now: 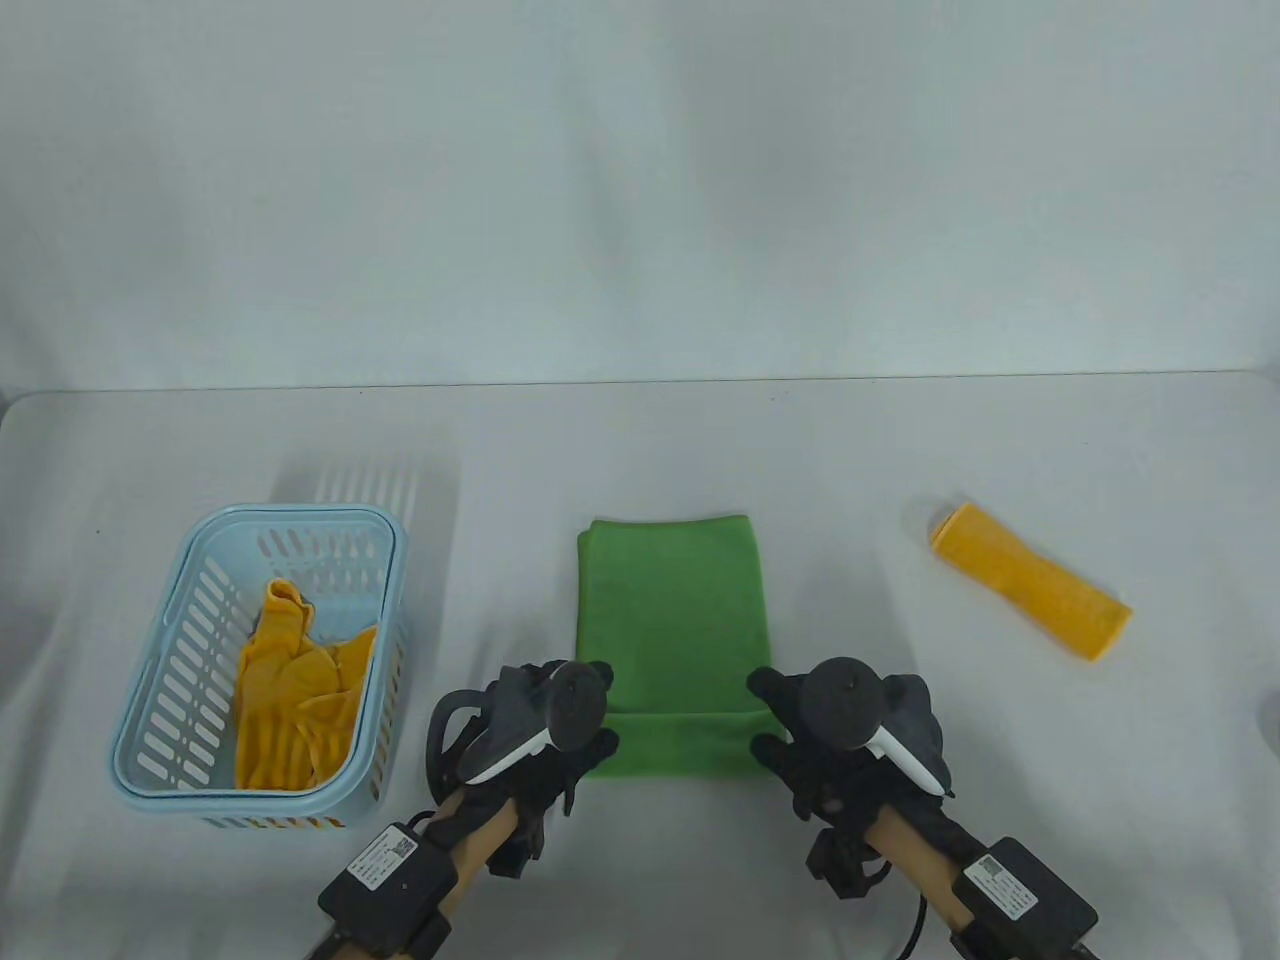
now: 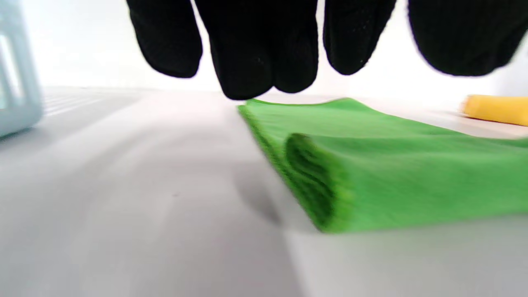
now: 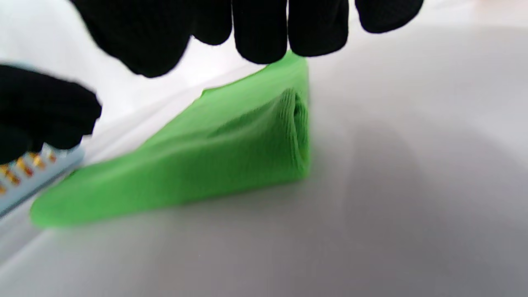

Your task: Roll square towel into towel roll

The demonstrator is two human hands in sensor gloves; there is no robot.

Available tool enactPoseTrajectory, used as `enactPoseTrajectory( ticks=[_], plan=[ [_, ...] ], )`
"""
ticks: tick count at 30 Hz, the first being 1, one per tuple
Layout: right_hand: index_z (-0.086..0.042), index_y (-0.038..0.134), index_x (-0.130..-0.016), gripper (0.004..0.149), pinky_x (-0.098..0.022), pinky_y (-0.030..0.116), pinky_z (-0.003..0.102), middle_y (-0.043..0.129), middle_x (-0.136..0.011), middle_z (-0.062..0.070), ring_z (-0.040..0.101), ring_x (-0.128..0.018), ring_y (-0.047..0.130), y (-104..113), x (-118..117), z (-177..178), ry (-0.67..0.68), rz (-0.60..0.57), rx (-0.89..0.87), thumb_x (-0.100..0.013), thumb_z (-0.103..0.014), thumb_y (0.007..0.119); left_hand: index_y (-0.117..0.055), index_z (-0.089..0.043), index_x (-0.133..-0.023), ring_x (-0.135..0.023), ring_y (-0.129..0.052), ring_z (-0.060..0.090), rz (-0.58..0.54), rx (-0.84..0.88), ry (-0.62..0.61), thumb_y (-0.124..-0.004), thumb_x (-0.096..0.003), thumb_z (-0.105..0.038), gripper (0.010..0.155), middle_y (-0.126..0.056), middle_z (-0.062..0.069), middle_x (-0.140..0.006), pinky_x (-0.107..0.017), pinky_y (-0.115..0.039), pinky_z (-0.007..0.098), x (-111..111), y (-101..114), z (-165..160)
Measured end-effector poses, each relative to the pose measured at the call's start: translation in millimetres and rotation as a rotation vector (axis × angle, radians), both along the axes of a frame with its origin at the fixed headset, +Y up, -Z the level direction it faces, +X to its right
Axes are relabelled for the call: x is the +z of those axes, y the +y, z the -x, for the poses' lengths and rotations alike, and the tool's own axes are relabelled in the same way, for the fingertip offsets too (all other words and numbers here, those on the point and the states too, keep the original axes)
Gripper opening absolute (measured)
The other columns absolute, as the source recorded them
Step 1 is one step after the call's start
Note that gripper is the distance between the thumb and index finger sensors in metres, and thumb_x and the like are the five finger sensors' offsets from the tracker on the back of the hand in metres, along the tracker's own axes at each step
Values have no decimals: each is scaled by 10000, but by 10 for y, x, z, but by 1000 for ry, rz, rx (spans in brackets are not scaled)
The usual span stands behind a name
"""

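Beside towel: basket (cloths inside).

The work surface is a table covered in a pale grey-white material with a matte finish. Its far edge runs as a straight horizontal line across the table view, with rounded corners at the left and right ends. Behind the table stands a plain backdrop wall of off-white with faint vertical tonal bands. Lighting is soft and diffuse, arriving from above and the near side; shadows on the table fall away toward the wall and have blurred edges.
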State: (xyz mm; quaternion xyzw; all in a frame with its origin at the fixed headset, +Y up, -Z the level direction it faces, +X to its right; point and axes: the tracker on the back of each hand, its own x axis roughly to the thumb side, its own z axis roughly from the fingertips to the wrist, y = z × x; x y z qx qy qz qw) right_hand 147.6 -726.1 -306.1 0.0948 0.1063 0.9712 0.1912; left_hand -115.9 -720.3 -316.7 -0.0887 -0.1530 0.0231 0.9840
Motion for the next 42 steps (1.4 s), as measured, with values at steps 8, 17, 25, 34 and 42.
enactPoseTrajectory(
  ticks=[8,17,25,34,42],
  plan=[
    [-341,540,-961,716,-717,510,581,552,-1061,-68,302,-1016,552,-277,6,187,68,29,254,-316,-476,821,-591,-355,-1016,-978,-757,235,20,-204,-86,-769,-338,-546,727,-628,-51,-1083,-733,-658,507,50,-267,-209],
    [-352,577,-939,679,-700,563,568,611,-1027,-88,282,-971,654,-388,-48,205,21,-68,308,-320,-438,842,-404,-347,-1040,-1014,-651,212,63,-221,-75,-772,-342,-536,812,-475,-55,-1105,-768,-624,462,4,-419,-189],
    [-343,624,-923,558,-683,590,554,651,-1008,-74,275,-948,682,-371,-108,107,8,-23,173,-378,-407,726,-425,-350,-1044,-1008,-663,203,79,-191,-60,-650,-425,-428,663,-494,-56,-1105,-771,-627,455,-29,-405,-161],
    [-367,661,-907,558,-649,648,531,762,-959,-76,275,-901,751,-308,-177,-12,-49,17,53,-361,-453,740,-544,-364,-1024,-970,-736,210,132,-83,-35,-686,-410,-447,635,-591,-64,-1076,-746,-646,489,-80,-310,-86],
    [-348,707,-883,554,-601,700,508,885,-841,-42,261,-801,834,-272,-206,-132,-158,98,-122,-346,-474,757,-627,-351,-997,-860,-889,200,211,69,4,-739,-384,-465,633,-772,-69,-989,-703,-705,496,-120,-216,34]
  ],
)
